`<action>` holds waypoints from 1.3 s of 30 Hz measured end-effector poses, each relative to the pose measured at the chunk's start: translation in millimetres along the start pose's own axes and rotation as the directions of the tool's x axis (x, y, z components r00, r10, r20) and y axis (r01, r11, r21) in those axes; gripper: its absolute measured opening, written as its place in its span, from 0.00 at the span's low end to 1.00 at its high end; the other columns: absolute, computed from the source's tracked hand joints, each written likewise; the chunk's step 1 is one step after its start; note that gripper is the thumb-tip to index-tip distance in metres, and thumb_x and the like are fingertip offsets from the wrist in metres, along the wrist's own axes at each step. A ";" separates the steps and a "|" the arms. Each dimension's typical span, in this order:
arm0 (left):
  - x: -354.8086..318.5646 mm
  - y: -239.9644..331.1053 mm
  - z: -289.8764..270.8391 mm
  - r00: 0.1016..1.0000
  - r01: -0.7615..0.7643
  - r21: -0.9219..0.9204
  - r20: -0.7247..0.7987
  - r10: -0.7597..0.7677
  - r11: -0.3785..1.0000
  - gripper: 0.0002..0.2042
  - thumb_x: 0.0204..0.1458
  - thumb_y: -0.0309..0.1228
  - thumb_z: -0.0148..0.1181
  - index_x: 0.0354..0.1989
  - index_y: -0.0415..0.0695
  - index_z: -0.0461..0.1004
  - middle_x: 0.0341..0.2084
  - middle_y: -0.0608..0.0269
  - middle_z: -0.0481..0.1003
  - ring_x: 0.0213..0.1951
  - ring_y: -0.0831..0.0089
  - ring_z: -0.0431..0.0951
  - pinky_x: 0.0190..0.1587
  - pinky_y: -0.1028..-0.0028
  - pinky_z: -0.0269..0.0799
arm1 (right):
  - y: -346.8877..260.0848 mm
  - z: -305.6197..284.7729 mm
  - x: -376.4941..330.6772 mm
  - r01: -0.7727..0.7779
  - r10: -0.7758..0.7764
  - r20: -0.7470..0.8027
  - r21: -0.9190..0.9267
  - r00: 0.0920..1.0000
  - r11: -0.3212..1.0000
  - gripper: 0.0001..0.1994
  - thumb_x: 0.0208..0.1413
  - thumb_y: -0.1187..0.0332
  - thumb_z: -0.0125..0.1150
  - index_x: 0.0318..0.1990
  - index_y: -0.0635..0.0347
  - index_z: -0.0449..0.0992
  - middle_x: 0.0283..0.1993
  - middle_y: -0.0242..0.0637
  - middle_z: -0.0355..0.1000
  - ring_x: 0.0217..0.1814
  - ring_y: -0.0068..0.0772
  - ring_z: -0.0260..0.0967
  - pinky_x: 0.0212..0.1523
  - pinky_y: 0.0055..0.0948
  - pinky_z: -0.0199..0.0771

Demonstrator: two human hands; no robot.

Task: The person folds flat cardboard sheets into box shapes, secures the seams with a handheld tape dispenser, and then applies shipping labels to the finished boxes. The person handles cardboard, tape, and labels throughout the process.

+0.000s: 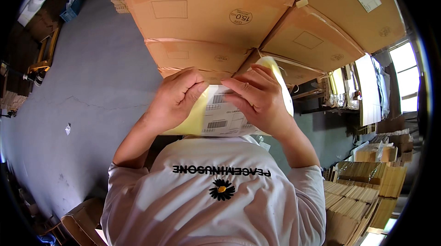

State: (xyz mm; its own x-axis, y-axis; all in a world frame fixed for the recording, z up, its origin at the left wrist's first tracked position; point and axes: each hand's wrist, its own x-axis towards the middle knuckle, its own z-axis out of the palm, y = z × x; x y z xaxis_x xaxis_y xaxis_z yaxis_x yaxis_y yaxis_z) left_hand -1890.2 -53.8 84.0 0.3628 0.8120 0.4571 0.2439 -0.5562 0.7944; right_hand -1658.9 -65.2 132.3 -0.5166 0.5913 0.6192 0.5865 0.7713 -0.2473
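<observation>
A sheet of white printed labels (225,124) with barcodes on it is held up in front of my chest. Its yellow backing (196,117) shows on the left and along the curled right edge. My left hand (177,94) is closed in a pinch at the sheet's upper left, thumb against the bent fingers. At the upper right my right hand (259,94) grips the sheet, its thumb and forefinger close together near the top edge. Whether a single label is between the fingertips cannot be made out.
Large taped cartons (206,9) are stacked directly ahead. Bundles of flat cardboard (353,200) stand at the lower right, beside an open carton (82,223) at the lower left. A yellow pallet truck (44,55) and a blue crate (70,9) are farther left on the grey floor (92,76).
</observation>
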 end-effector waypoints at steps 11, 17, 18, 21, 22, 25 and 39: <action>5.8 -5.2 -23.4 0.958 0.287 -0.425 0.148 -0.247 0.859 0.11 0.66 0.30 0.55 0.31 0.37 0.70 0.25 0.73 0.66 0.31 0.85 0.62 0.32 0.78 0.63 | 10.4 33.7 14.4 0.190 -0.184 -0.252 -0.004 0.950 0.982 0.16 0.35 0.77 0.70 0.37 0.54 0.84 0.40 0.31 0.76 0.35 0.36 0.73 0.32 0.31 0.77; 14.5 -28.5 -41.5 0.956 0.292 -0.360 0.145 -0.256 0.886 0.09 0.67 0.29 0.53 0.36 0.35 0.72 0.26 0.76 0.66 0.31 0.84 0.61 0.34 0.80 0.63 | 7.2 43.8 32.0 0.296 -0.308 -0.188 -0.086 0.933 0.951 0.13 0.36 0.76 0.69 0.35 0.58 0.81 0.41 0.32 0.75 0.39 0.38 0.73 0.34 0.33 0.74; 12.8 -29.1 -47.8 0.966 0.256 -0.299 0.124 -0.228 0.919 0.10 0.67 0.29 0.53 0.35 0.35 0.71 0.26 0.77 0.66 0.31 0.84 0.61 0.34 0.79 0.63 | 5.5 46.7 34.5 0.300 -0.305 -0.183 -0.057 0.934 0.952 0.13 0.38 0.75 0.68 0.36 0.57 0.81 0.43 0.32 0.75 0.41 0.38 0.73 0.37 0.35 0.72; 15.1 -41.4 -61.4 0.976 0.219 -0.307 0.064 -0.209 0.926 0.12 0.67 0.30 0.53 0.31 0.38 0.67 0.24 0.78 0.63 0.30 0.84 0.59 0.32 0.79 0.62 | -8.7 38.5 57.0 0.380 -0.383 -0.166 -0.055 0.909 0.924 0.14 0.38 0.75 0.69 0.37 0.56 0.81 0.44 0.31 0.75 0.41 0.38 0.73 0.38 0.36 0.72; 16.4 -37.0 -66.1 0.976 0.218 -0.366 0.069 -0.207 0.905 0.12 0.67 0.30 0.53 0.31 0.38 0.68 0.24 0.78 0.63 0.30 0.84 0.59 0.31 0.79 0.62 | -9.6 41.1 57.4 0.312 -0.311 -0.157 -0.013 0.937 0.950 0.13 0.41 0.74 0.70 0.38 0.55 0.81 0.44 0.31 0.74 0.41 0.38 0.72 0.39 0.36 0.71; 17.8 -12.7 -81.8 0.959 0.283 -0.569 0.138 -0.249 0.772 0.13 0.68 0.32 0.53 0.31 0.39 0.68 0.24 0.78 0.63 0.30 0.87 0.60 0.31 0.81 0.61 | -3.2 39.3 72.3 0.069 -0.068 -0.014 0.109 0.998 0.992 0.20 0.45 0.72 0.73 0.48 0.58 0.79 0.45 0.38 0.74 0.43 0.42 0.72 0.42 0.37 0.73; 11.3 -16.3 -89.3 0.977 0.210 -0.511 0.145 -0.157 0.834 0.11 0.67 0.32 0.54 0.35 0.37 0.73 0.26 0.76 0.67 0.30 0.87 0.62 0.32 0.82 0.61 | -11.9 64.7 85.3 0.362 -0.353 -0.246 -0.008 0.903 0.932 0.16 0.40 0.73 0.77 0.40 0.58 0.83 0.40 0.31 0.77 0.31 0.32 0.73 0.29 0.30 0.71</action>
State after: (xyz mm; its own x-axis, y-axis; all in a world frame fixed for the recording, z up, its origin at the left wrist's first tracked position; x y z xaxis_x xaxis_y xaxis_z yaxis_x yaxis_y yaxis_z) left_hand -1970.5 -19.8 111.9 0.4471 0.8546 0.2641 -0.1802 -0.2031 0.9624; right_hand -1750.3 -8.7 139.8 -0.5200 0.2042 0.8294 0.3645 0.9312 -0.0007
